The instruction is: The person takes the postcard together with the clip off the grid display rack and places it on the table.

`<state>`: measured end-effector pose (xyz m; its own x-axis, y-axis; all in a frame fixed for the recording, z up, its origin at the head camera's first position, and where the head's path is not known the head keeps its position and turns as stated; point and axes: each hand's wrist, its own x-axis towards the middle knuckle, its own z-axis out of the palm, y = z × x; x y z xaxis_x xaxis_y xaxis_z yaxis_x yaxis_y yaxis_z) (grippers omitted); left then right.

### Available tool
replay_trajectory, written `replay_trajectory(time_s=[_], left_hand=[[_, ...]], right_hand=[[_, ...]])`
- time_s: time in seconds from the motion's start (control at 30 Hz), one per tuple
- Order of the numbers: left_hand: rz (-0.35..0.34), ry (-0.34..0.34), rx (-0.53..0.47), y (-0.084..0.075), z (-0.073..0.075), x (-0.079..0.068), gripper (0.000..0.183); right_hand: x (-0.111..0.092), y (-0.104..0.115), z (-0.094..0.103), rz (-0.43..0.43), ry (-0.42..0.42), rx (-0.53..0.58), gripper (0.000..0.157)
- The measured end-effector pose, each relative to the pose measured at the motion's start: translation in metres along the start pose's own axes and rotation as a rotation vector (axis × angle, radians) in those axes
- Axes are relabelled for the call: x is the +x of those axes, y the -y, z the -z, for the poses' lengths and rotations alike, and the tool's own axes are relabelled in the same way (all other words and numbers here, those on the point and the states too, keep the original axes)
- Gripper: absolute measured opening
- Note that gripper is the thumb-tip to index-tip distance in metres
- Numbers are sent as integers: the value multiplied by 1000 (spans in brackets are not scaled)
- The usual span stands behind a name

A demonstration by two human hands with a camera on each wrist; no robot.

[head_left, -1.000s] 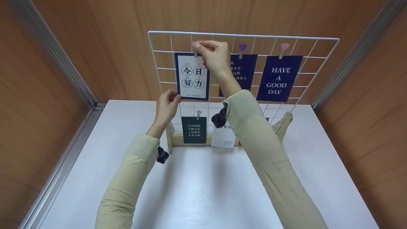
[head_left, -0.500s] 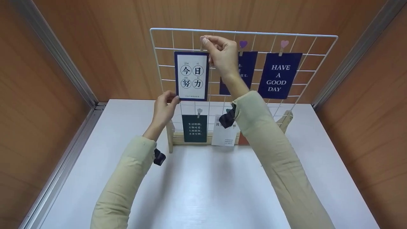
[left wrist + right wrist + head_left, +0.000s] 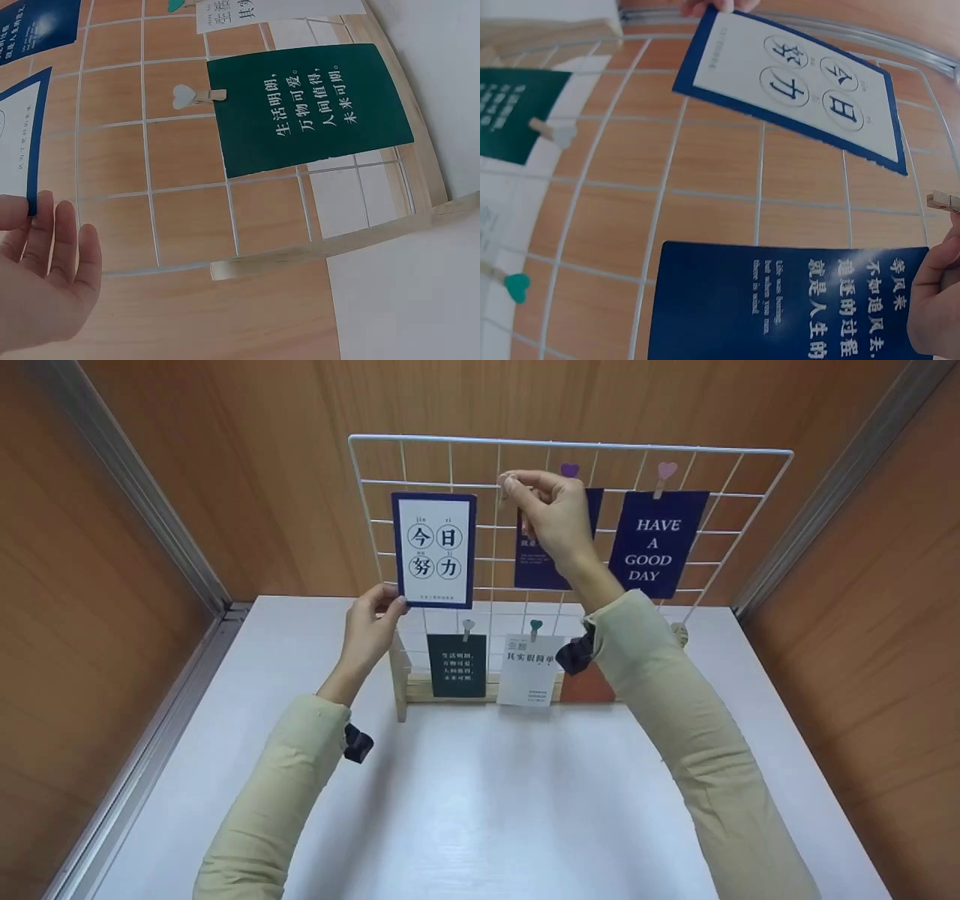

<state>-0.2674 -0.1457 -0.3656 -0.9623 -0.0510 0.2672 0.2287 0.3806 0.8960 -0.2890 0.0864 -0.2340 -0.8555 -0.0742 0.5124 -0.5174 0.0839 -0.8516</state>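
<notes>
Postcard (image 3: 435, 551) with a navy border and four circled characters is held at left, in front of the white wire grid rack (image 3: 487, 440), its lower left corner pinched between thumb and fingers of your left hand (image 3: 367, 622), that grip closed to the card's thickness. Your right hand (image 3: 561, 516), to its right before a navy card (image 3: 541, 570), has its grip drawn tight on a wooden clothespin (image 3: 943, 201). Farther right, a "HAVE A GOOD DAY" card (image 3: 658, 546) hangs from a pink heart clothespin (image 3: 667, 471). Below, left to right, are a green card (image 3: 457, 666), a white card (image 3: 527, 679) and an orange card (image 3: 589, 684), at the far side of the white surface (image 3: 465, 802).
</notes>
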Motion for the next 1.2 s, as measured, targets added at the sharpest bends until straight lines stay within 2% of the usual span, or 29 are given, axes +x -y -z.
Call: replay_trajectory(time_s=[0.2,0.47,0.77,1.03,1.13,1.2], left_hand=[[11,-4,-10,2,3,-4,17],[-5,2,-27,6,6,-11,17],[-26,15,-31,15,9,-22,18],[0,31,-46,24,13,-33,19],[19,39,-58,23,15,-38,19],[22,43,-49,15,16,-45,20]], right_hand=[[1,-23,15,-14,0,32,18],[-12,-30,33,-32,2,75,16],[-25,-40,56,-39,17,65,18],[-37,-53,74,7,12,22,23],[-43,-57,82,-5,2,16,24],[-47,-59,86,-21,-4,17,24]])
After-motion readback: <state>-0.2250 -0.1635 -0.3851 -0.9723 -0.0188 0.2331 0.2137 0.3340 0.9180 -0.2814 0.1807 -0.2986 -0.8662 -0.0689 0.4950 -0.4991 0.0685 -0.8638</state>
